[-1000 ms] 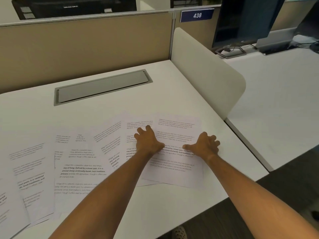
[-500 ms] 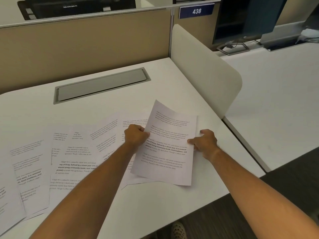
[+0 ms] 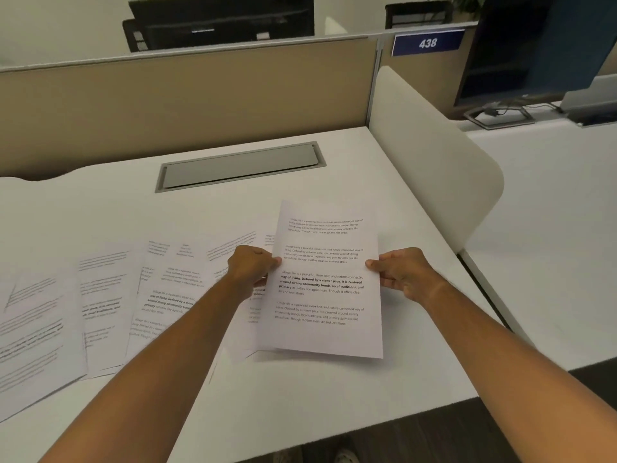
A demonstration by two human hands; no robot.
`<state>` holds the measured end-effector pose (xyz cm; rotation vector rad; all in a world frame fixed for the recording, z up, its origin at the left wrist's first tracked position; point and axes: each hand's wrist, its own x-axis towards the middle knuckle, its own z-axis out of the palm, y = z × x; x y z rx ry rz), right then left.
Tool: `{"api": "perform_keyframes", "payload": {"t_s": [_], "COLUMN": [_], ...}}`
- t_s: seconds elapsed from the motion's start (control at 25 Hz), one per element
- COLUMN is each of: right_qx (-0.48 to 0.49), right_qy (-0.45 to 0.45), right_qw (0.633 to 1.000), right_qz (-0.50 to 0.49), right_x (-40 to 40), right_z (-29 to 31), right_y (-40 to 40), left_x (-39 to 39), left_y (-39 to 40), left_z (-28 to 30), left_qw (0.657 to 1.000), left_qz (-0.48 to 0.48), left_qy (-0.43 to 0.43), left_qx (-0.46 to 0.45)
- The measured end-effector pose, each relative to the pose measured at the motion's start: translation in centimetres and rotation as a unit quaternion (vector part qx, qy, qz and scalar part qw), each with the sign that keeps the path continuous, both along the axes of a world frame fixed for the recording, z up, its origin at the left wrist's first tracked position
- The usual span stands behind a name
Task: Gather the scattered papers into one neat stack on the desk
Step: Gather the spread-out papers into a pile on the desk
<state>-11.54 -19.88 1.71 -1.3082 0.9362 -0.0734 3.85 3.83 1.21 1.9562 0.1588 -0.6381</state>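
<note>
A printed white sheet [image 3: 322, 295] is held up off the white desk [image 3: 300, 396], tilted toward me. My left hand [image 3: 251, 270] pinches its left edge and my right hand [image 3: 402, 274] pinches its right edge. Several other printed sheets [image 3: 110, 295] lie spread and overlapping on the desk to the left, reaching the left edge of the view. My left forearm covers part of them, and a sheet partly shows beneath the held one.
A grey cable hatch [image 3: 238, 165] is set into the desk behind the papers. A tan partition [image 3: 183, 105] closes the back. A rounded white divider [image 3: 434, 155] stands to the right, with a neighbouring desk and a monitor [image 3: 521, 55] beyond it. The desk's front edge is close.
Both hands lay flat on the rightmost sheet a second ago. They have gripped its side edges and lifted it off the desk, raising it and squaring it toward me.
</note>
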Motion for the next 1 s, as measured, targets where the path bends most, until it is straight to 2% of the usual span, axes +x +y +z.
{"api": "perform_keyframes", "payload": {"t_s": [0.16, 0.28, 0.56, 0.64, 0.8, 1.0], "right_qx": [-0.023, -0.048, -0.088, -0.128, -0.202, -0.209], "right_qy": [0.027, 0.054, 0.101, 0.120, 0.154, 0.161], "right_qw": [0.998, 0.996, 0.991, 0.984, 0.967, 0.965], "right_qz": [0.042, 0.044, 0.009, 0.020, 0.031, 0.014], "right_x": [2.3, 3.9, 5.4, 5.7, 5.8, 5.6], "right_z": [-0.7, -1.2, -2.7, -2.9, -2.7, -2.4], "right_y": [0.6, 1.6, 3.9, 4.4, 5.3, 6.2], "left_x": [0.2, 1.0, 1.5, 1.7, 2.4, 2.8], "left_y": [2.3, 3.5, 3.6, 3.4, 3.0, 2.6], "left_z": [0.4, -0.5, -3.1, -3.1, -3.3, -3.5], "left_qw": [0.999, 0.995, 0.967, 0.958, 0.953, 0.959], "left_qz": [0.045, 0.048, -0.043, -0.068, -0.092, -0.094], "left_qy": [-0.012, -0.045, -0.160, -0.179, -0.178, -0.147], "left_qx": [0.023, 0.079, 0.193, 0.212, 0.227, 0.225]}}
